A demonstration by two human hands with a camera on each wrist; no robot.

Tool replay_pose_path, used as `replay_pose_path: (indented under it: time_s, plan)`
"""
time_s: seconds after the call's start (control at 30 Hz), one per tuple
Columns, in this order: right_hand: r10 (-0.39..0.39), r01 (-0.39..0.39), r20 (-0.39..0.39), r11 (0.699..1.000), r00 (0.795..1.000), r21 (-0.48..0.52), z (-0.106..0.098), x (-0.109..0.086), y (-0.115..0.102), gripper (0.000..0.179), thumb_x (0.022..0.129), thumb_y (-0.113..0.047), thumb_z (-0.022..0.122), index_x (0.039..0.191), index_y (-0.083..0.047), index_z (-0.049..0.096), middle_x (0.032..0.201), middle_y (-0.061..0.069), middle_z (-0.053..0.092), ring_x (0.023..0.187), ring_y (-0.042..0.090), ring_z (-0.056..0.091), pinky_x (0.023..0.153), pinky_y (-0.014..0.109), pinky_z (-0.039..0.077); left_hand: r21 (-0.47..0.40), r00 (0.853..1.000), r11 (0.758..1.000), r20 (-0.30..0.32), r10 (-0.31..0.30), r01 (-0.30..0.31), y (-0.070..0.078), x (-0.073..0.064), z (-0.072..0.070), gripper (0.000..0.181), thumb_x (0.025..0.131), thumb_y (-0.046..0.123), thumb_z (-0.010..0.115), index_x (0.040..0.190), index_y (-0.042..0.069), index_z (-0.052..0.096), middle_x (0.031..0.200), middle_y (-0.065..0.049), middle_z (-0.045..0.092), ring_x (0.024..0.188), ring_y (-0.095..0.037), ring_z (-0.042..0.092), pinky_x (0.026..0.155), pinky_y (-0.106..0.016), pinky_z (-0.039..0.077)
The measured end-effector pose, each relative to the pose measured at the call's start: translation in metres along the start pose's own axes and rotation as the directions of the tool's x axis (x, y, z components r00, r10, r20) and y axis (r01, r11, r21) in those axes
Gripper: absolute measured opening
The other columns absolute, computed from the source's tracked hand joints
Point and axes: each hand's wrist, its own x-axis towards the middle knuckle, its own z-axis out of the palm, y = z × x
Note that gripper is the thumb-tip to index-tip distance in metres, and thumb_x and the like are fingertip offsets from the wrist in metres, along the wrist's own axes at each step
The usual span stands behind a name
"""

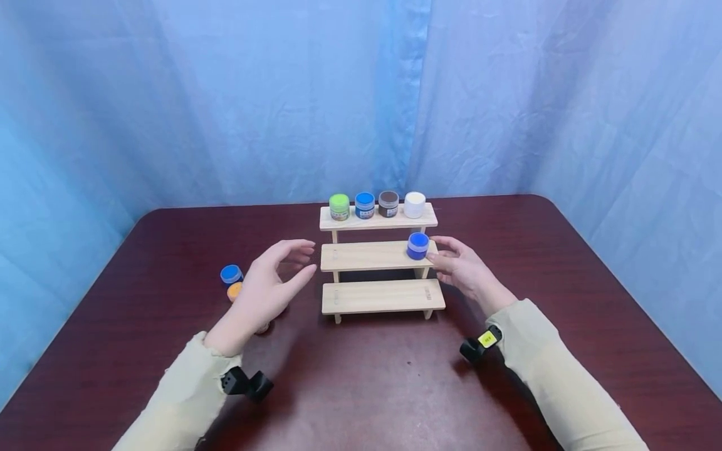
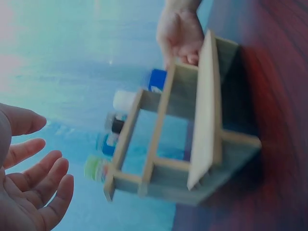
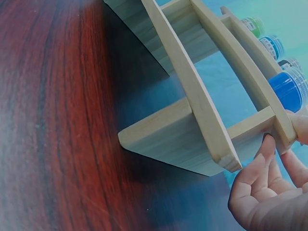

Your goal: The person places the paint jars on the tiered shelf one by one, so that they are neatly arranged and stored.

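A three-tier wooden stand (image 1: 383, 295) stands on the table, with a dark blue jar (image 1: 418, 246) at the right end of its middle shelf. My right hand (image 1: 459, 269) is at that end, thumb and forefinger by the jar's right side. Its lower fingers (image 3: 262, 168) bend below shelf level, close to the side support. My left hand (image 1: 276, 282) hovers left of the stand, fingers loosely curved and holding nothing. On the top shelf sit a green jar (image 1: 340, 207), a blue jar (image 1: 365, 205), a dark brown jar (image 1: 388, 204) and a white jar (image 1: 414, 205).
Left of my left hand, another blue jar (image 1: 231, 274) and an orange-lidded jar (image 1: 234, 290) stand on the dark red table (image 1: 361, 382). A further item is mostly hidden under that hand. Light blue curtains (image 1: 271, 100) hang behind the table.
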Motion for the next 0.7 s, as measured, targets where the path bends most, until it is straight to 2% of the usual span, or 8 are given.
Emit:
replay_pose_path:
  time_s: [0.1,0.27,0.5,0.7]
  plan:
    - [0.003,-0.003,0.003,1.0,1.0,0.009,0.001,-0.001,-0.001,0.057,0.094,-0.015,0.054,0.143,-0.01,0.026,0.092,-0.008,0.054,0.079,0.003,0.054,0.07,0.018,0.048,0.064,1.0,0.998,0.003,-0.025,0.024,-0.009,-0.009,-0.007,0.037,0.086,0.012,0.065,0.121,0.009,0.056,0.113,-0.01,0.06,0.1,-0.021,0.058,0.087,-0.041,0.052]
    - [0.004,-0.004,0.008,1.0,1.0,0.023,0.002,-0.002,0.0,0.057,0.093,-0.014,0.053,0.143,-0.009,0.026,0.091,-0.008,0.054,0.079,0.003,0.054,0.07,0.018,0.049,0.156,0.994,0.983,0.027,-0.107,0.102,-0.025,-0.026,-0.022,0.042,0.086,0.019,0.067,0.124,0.01,0.054,0.118,-0.01,0.058,0.105,-0.023,0.057,0.093,-0.046,0.049]
    - [0.015,-0.015,-0.009,1.0,1.0,0.008,0.004,-0.003,0.001,0.055,0.094,-0.015,0.053,0.142,-0.012,0.028,0.095,-0.006,0.053,0.081,0.005,0.053,0.07,0.018,0.049,0.183,0.99,0.974,0.023,-0.143,0.136,-0.038,-0.043,-0.042,0.046,0.084,0.022,0.068,0.126,0.01,0.053,0.115,-0.011,0.059,0.107,-0.026,0.057,0.091,-0.048,0.05]
    - [0.01,-0.01,-0.006,1.0,1.0,-0.008,0.004,-0.005,0.001,0.057,0.093,-0.018,0.055,0.143,-0.012,0.028,0.096,-0.006,0.054,0.084,0.007,0.053,0.072,0.019,0.049,0.224,0.98,0.957,0.025,-0.196,0.186,-0.045,-0.052,-0.051,0.05,0.083,0.022,0.07,0.128,0.008,0.051,0.115,-0.014,0.059,0.104,-0.033,0.061,0.085,-0.047,0.053]
